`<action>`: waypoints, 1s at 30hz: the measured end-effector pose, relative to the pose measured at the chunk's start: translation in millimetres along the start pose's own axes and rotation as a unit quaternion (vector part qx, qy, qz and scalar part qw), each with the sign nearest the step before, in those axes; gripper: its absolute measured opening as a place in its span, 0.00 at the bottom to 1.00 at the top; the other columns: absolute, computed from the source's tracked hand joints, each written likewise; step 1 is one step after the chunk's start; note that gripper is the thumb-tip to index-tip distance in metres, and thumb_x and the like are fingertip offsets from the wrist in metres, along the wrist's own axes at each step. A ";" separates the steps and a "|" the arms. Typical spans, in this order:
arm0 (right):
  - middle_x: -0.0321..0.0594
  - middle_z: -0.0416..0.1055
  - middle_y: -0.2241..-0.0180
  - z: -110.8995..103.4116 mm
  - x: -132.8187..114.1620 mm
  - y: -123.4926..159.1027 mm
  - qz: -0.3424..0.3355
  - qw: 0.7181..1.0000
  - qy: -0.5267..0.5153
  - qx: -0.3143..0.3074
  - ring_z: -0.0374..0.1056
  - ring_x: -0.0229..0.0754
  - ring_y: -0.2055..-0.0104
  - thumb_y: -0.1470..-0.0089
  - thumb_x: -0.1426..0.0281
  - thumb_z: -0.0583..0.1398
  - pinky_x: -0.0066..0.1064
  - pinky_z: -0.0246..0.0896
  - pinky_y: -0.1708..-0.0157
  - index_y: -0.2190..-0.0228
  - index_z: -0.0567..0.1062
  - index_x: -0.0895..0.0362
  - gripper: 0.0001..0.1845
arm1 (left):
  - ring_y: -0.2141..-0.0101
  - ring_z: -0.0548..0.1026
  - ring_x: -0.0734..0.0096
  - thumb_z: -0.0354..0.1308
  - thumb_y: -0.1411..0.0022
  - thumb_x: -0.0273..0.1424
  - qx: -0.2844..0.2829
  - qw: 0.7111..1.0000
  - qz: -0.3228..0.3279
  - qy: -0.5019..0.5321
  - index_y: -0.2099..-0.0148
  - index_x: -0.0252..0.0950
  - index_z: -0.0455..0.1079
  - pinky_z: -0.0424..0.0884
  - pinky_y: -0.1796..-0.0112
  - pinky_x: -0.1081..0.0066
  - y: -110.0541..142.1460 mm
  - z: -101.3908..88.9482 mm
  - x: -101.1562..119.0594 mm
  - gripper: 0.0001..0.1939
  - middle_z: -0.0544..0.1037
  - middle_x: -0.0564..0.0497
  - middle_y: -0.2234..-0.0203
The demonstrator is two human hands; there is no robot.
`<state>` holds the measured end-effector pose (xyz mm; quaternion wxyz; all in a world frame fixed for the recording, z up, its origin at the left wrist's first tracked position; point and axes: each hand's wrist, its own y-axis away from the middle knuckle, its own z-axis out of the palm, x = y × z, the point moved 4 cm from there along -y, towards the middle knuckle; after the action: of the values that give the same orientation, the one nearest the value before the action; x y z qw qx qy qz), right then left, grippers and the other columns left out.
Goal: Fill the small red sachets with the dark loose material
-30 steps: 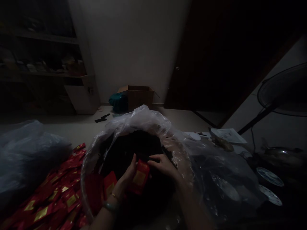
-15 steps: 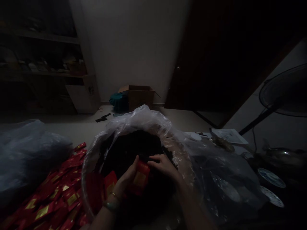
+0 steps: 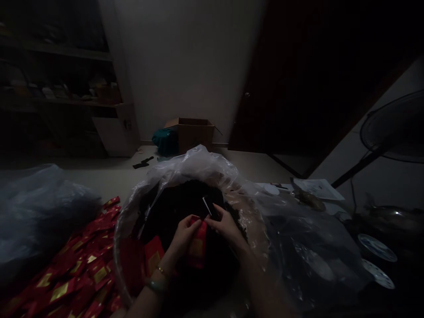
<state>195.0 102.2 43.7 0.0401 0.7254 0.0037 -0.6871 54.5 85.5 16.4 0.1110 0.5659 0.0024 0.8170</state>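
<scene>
Item, nearest: the person's left hand point(image 3: 183, 236), fingers point(image 3: 195, 219) closed on the left side of a red packet with a gold label point(image 3: 198, 245), with a jade-green bangle point(image 3: 155, 285) and a thin gold bracelet point(image 3: 160, 270) on the wrist. Item: the right hand point(image 3: 227, 227), fingertips point(image 3: 208, 219) pinching the packet's upper right corner. The packet stood upright between both hands, above dark loose material point(image 3: 179, 198), possibly tea, heaped in a plastic-lined basin point(image 3: 116, 265). Risk, as judged: a slackened grip could drop the packet into the heap, and a tilt could shed its contents, if any; the dim light hid its opening. Item: a small dark piece with a white edge point(image 3: 208, 205), just beyond the right hand; its kind could not be told. To the left: a pile of matching red packets point(image 3: 76, 269) and a clear plastic bag point(image 3: 43, 207). To the right: a plastic sheet point(image 3: 308, 251) and two patterned plates point(image 3: 377, 248). Far: a cardboard box point(image 3: 195, 132), a teal bag point(image 3: 164, 142), and a standing fan point(image 3: 394, 126).
</scene>
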 end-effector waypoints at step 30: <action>0.33 0.69 0.79 -25.8 10.5 -6.1 0.041 0.998 0.047 0.030 0.60 0.34 0.83 0.62 0.55 0.65 0.25 0.52 0.84 0.64 0.70 0.58 0.25 | 0.79 0.72 0.67 0.43 0.48 0.62 -0.144 0.954 -0.224 0.135 0.55 0.28 0.70 0.66 0.74 0.69 14.0 6.7 -2.2 0.41 0.75 0.46 0.79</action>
<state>220.9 109.3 34.2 0.0462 0.7573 -0.0446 -0.6499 59.0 70.7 18.6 0.3701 0.4136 0.0262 0.8314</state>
